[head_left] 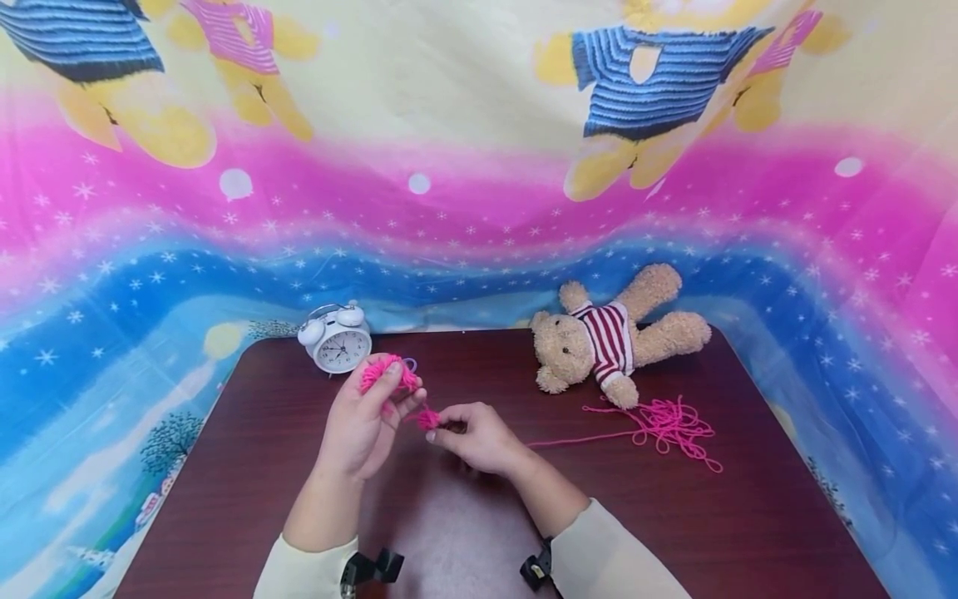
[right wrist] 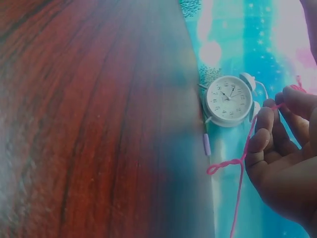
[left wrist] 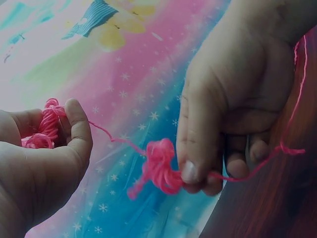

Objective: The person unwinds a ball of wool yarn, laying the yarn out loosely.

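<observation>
My left hand (head_left: 362,433) is raised over the table and holds a wound bundle of pink yarn (head_left: 377,372) between thumb and fingers. Just to its right, my right hand (head_left: 482,437) pinches a smaller looped bunch of the same yarn (left wrist: 161,171) between thumb and fingertips. One strand (left wrist: 116,140) joins the two bunches. From the right hand another strand, with a short twisted loop (right wrist: 223,166) on it, trails off to a loose heap of pink yarn (head_left: 674,428) on the table's right side.
A white alarm clock (head_left: 341,345) stands at the table's back left. Near it lies a small lavender object (right wrist: 207,144), partly hidden by the left hand in the head view. A teddy bear (head_left: 609,337) lies at the back right. Printed cloth (head_left: 479,216) hangs behind the dark table (head_left: 247,466).
</observation>
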Tool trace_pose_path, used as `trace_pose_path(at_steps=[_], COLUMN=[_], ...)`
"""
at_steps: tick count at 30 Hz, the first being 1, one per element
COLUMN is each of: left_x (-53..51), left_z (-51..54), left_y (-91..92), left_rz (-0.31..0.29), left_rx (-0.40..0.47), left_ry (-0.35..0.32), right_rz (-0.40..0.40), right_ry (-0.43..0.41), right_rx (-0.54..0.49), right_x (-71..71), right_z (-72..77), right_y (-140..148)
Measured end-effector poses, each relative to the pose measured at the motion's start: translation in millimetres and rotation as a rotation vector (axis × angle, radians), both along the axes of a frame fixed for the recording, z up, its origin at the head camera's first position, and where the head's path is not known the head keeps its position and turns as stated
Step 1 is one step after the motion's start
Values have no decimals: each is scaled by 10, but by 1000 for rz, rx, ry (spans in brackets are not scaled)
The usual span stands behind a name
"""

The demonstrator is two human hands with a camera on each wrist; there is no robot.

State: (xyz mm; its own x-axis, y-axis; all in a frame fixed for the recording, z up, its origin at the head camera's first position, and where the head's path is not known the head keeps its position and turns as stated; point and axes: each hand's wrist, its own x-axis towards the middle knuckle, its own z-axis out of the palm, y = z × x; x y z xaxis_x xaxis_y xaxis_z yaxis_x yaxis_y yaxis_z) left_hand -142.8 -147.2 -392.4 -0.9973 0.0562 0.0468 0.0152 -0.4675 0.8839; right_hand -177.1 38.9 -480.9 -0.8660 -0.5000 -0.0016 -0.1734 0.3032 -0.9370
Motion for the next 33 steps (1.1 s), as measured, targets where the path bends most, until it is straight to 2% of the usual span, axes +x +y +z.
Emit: trace_pose_path(at_steps=[8, 17, 20, 24, 28, 33], left_x=[2, -62, -72, -62, -56, -39], left_z=[-105, -365, -435, -497, -539, -557], left_y=[-64, -100, -100, -89, -76, -59], left_rz=[34, 71, 48, -7, -74, -159], left_rx=[-77, -181, -222, -291, -352, -379], left_ry=[-18, -46, -72, -75, -53, -7], right_rz=[-50, -61, -67, -75, -82, -96], right_ry=[82, 126, 137, 159, 161, 157], right_rx=[-7, -6, 15, 55, 77, 110], right_x=[11, 24, 15, 2, 1, 11], right_z=[137, 236, 229, 221, 243, 286], right_y=[52, 125, 143, 158, 167, 162])
